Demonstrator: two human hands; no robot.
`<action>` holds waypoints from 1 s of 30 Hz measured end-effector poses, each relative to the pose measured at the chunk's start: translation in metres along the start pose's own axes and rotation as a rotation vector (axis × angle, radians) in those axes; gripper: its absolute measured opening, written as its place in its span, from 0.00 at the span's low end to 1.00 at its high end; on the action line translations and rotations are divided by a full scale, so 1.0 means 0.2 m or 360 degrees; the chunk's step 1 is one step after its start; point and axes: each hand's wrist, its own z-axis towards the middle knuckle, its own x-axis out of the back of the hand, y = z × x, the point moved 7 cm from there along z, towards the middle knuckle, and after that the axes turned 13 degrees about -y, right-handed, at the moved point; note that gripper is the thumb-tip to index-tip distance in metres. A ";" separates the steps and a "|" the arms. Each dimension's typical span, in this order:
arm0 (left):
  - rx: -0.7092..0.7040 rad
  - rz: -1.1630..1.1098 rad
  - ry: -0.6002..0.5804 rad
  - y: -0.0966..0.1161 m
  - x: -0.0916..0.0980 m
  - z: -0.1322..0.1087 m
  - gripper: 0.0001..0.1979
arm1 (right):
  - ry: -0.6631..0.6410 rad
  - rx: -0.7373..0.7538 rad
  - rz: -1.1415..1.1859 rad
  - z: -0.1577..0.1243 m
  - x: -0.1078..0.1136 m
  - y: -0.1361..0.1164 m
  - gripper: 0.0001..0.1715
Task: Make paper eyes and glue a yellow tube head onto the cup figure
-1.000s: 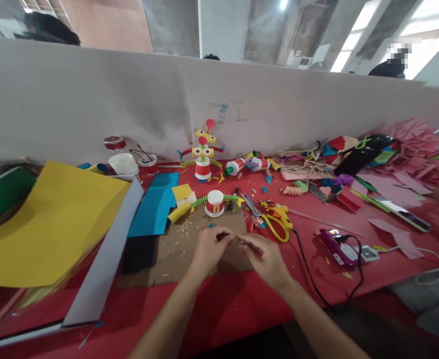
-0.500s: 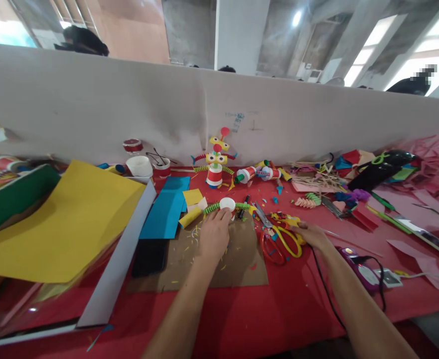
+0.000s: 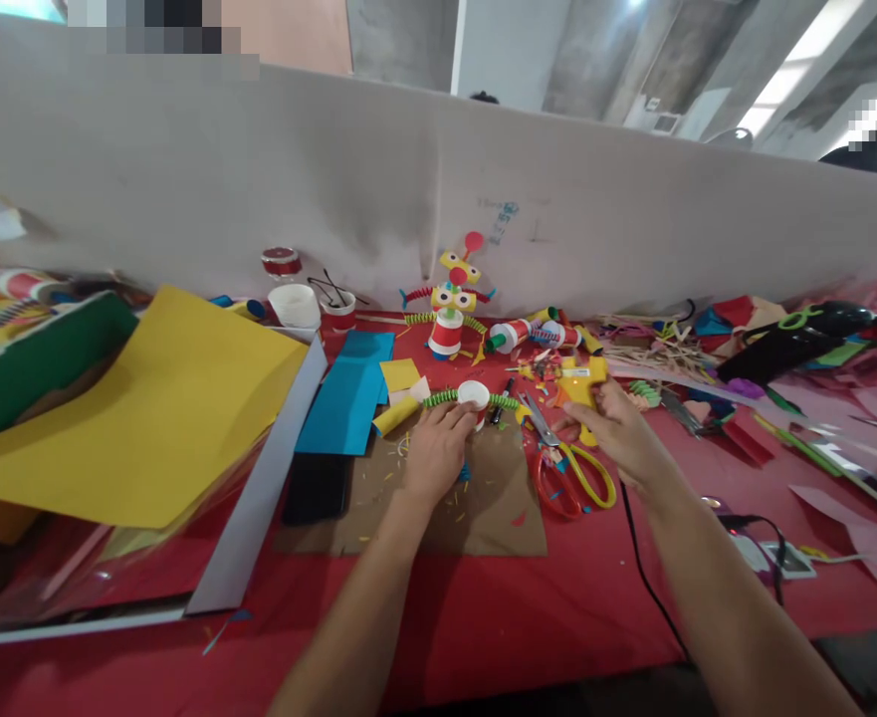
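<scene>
My left hand [image 3: 440,446] is closed around the side of a small white and red paper cup [image 3: 473,394] with green folded-paper springs sticking out on both sides. The cup stands over a brown cardboard sheet [image 3: 505,518]. In my right hand [image 3: 624,438] is a yellow glue gun [image 3: 581,375], raised off the table with its nozzle towards the left and its black cord hanging down. Just below the gun lie open scissors [image 3: 587,478] with red and yellow handles. A rolled yellow paper tube [image 3: 396,416] is left of the cup.
A finished cup figure [image 3: 448,334] with paper eyes stands by the white partition [image 3: 333,169]. Blue paper [image 3: 344,393] and a black phone [image 3: 315,488] lie on the left, beside a box with yellow sheets [image 3: 146,418]. Craft sticks [image 3: 651,349] and pink scraps lie right.
My right hand has picked the glue gun up from beside the scissors and raised it. My left hand stays on the cup. The whole view has shifted slightly.
</scene>
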 end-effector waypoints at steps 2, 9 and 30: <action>-0.0027 -0.0011 0.0042 0.00 0.00 0.00 0.14 | -0.0128 -0.0057 -0.0133 0.03 -0.06 -0.01 0.16; -0.0054 -0.0001 0.0103 -0.01 0.00 -0.01 0.11 | -0.0316 -0.0021 -0.0558 0.09 -0.16 0.04 0.12; -0.0078 -0.0034 0.0185 -0.01 0.01 -0.01 0.14 | -0.0245 -0.0121 -0.1348 0.17 -0.23 -0.04 0.15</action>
